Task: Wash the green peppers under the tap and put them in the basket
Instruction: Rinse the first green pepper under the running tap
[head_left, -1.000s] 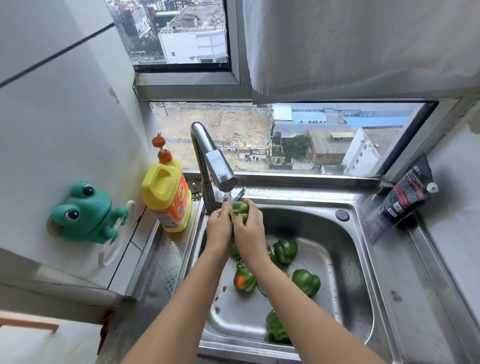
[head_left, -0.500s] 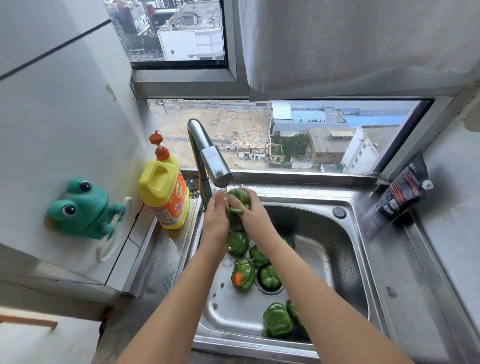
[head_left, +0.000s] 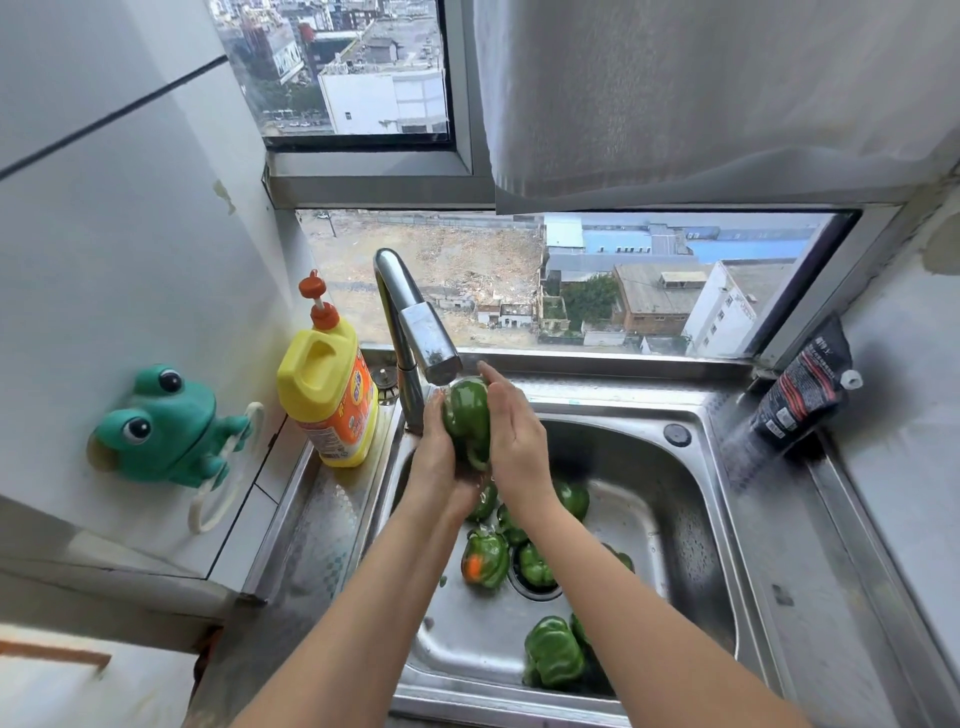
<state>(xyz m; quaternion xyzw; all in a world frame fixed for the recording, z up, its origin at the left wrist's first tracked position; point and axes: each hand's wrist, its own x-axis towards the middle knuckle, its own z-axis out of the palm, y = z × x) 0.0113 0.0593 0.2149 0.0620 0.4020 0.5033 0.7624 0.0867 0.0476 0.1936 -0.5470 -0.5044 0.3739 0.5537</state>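
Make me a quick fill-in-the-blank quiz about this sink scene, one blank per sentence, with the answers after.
The left hand and right hand hold one green pepper between them under the ____.
The soap bottle beside the sink has a ____ body.
The pepper next to the drain shows an ____ patch.
Missing words: tap, yellow, orange.
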